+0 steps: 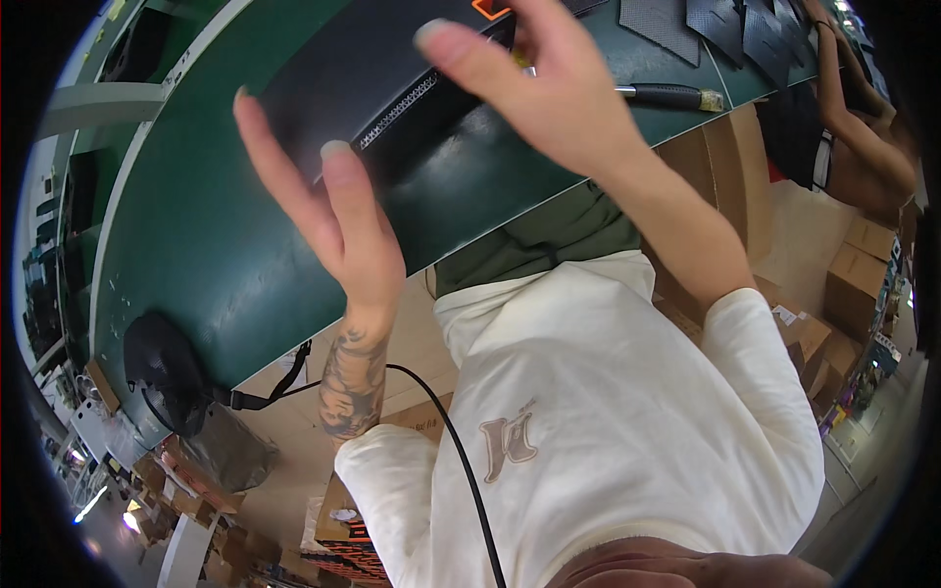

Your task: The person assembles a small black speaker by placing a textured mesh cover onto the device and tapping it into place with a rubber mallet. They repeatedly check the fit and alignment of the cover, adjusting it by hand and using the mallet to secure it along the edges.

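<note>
A black, smooth, leather-like piece (333,83) lies at the far side of the green table, with a pale zigzag strip (397,110) along its near edge. My left hand (358,216) is at the left end of that edge, thumb and fingers stretched apart; whether it touches the piece I cannot tell. Over the right end is my right hand (559,93), blurred, its thumb out and its other fingers partly cut off by the top of the picture. Next to it shows an orange-edged item (490,8). A tool with a black grip (676,96) and metal shaft lies right of that hand, its other end hidden.
Flat black textured pieces (659,27) lie at the far right of the green table (255,294). A black pouch with a strap (162,367) sits at its left corner. Another person's arm (853,127) is at the right. Cardboard boxes (863,265) stand on the floor.
</note>
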`<state>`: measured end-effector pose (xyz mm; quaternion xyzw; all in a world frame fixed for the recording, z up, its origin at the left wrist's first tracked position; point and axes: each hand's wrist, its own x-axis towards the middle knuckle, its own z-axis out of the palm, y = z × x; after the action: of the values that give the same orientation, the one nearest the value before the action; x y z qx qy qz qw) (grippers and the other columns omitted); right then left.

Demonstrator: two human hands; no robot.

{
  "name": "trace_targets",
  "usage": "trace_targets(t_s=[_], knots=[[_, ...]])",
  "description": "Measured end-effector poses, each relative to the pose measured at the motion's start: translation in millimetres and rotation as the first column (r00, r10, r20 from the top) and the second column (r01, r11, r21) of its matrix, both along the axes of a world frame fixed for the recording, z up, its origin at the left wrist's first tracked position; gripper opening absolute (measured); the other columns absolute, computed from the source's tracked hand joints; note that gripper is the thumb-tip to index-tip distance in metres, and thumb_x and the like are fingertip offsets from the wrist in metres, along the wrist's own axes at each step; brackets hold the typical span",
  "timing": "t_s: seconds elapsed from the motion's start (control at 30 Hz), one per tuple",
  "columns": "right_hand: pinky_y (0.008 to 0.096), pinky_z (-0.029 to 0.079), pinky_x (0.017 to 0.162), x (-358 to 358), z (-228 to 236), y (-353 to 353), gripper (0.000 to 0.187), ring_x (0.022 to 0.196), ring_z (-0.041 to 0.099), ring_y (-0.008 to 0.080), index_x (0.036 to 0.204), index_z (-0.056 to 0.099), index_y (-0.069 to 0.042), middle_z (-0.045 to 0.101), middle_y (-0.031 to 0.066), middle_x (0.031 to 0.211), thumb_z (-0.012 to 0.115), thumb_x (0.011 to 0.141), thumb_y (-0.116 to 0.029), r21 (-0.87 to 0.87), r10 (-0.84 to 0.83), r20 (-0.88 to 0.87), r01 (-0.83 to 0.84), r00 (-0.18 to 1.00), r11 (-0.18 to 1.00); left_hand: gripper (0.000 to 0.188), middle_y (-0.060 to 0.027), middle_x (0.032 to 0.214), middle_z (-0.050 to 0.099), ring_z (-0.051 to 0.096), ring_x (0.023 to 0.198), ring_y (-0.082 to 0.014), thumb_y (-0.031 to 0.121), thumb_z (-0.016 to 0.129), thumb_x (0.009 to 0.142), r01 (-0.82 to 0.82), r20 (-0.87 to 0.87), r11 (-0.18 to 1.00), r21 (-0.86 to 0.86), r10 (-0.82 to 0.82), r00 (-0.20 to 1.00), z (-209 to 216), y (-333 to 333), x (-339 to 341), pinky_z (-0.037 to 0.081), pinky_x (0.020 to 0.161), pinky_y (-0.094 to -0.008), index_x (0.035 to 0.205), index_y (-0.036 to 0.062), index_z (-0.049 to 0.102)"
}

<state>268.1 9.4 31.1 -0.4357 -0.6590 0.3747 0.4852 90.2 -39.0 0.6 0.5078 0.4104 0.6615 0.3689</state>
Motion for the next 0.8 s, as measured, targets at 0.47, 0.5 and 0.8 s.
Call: trace_targets(t_s=[0.47,0.5,0.8], knots=[[0.0323,0.031,0.117,-5.9,-30.4,2.0,0.085,0.139,0.043,0.0221,0.160,0.025,0.001,0.041,0.0164,0.152,0.077,0.094,-0.008,-0.022,0.221,-0.519,-0.271,0.826,0.962,0.091,-0.0202,0.170,0.015,0.027,0.153,-0.0357,0.020,0.056,0.093,-0.040,0.004,0.999,0.007,0.040,0.999,1.6,-6.9,10.0,0.018,0.126,-0.0512,0.166,0.0019,0.005],[0.0325,0.031,0.117,-5.5,-30.1,0.6,0.085,0.139,0.042,0.0222,0.160,0.025,0.001,0.040,0.0164,0.152,0.077,0.094,-0.009,-0.030,0.216,-0.526,-0.271,0.823,0.962,0.091,-0.0209,0.169,0.016,0.027,0.153,-0.0362,0.021,0.056,0.092,-0.047,0.019,0.999,0.004,0.047,0.999,3.1,-7.1,11.4,0.018,0.126,-0.0515,0.166,0.0013,0.005],[0.0301,0.039,0.113,-10.7,-23.0,-1.7,0.074,0.133,0.046,0.0204,0.154,0.034,0.000,0.044,0.0167,0.146,0.077,0.094,-0.011,0.049,0.243,-0.498,-0.253,0.832,0.966,0.075,-0.0233,0.164,0.028,0.042,0.144,-0.0401,0.015,0.051,0.102,0.009,0.015,1.000,0.007,-0.009,1.000,0.1,-1.1,1.4,0.033,0.121,-0.0539,0.165,0.0027,0.012]])
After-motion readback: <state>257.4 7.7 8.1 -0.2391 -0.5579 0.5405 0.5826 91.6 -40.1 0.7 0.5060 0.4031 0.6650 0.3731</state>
